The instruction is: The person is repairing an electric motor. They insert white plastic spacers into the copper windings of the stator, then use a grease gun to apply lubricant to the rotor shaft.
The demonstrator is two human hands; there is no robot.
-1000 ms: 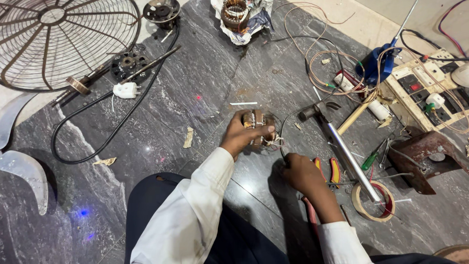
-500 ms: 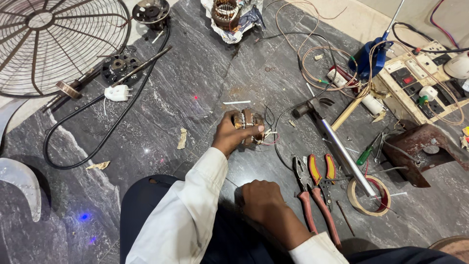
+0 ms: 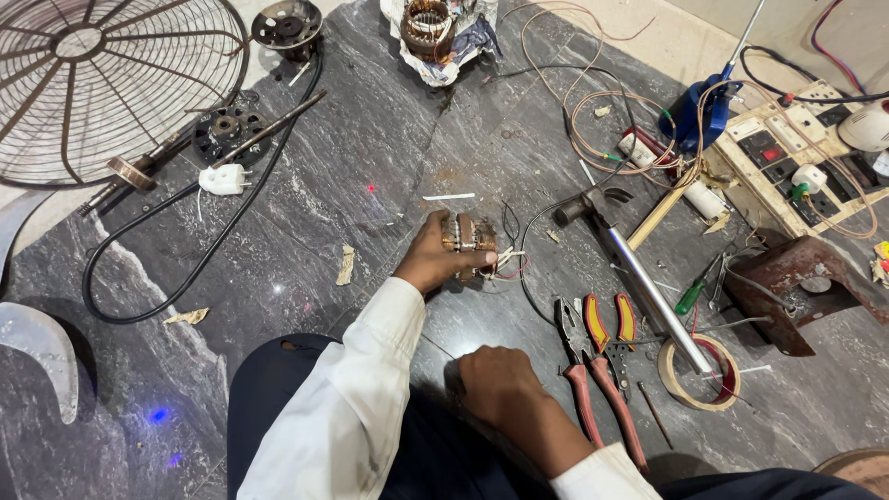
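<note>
On a dark marble floor (image 3: 370,185) strewn with fan parts, a person seated at its near edge works on a small motor stator (image 3: 469,243) that rests near the middle of the floor. The left hand (image 3: 433,257) is closed around the stator's left side, so that half of its laminated core is hidden behind the fingers; thin black, white and red leads (image 3: 509,259) trail from its right end, too fine to trace. The right hand (image 3: 500,384) lies drawn back close to the body in a loose fist, knuckles up; whether its grip holds anything cannot be told, since the palm faces away. Just to its right lie red-handled pliers (image 3: 593,380) and a smaller yellow-handled pair (image 3: 616,324), beside a long metal tube (image 3: 653,296) that crosses a roll of tape (image 3: 699,375). A hammer (image 3: 593,206) sits beyond them. At the far left corner a wire fan guard (image 3: 102,83) is cut off by the frame, and a grey fan blade (image 3: 37,347) is only partly seen at the left edge. A black cable with a white plug (image 3: 225,179) loops across the left side. At the far edge a second wound stator (image 3: 428,23) sits on crumpled wrapping, its top cropped. A switchboard (image 3: 796,153) tangled in copper wire fills the far right corner.
</note>
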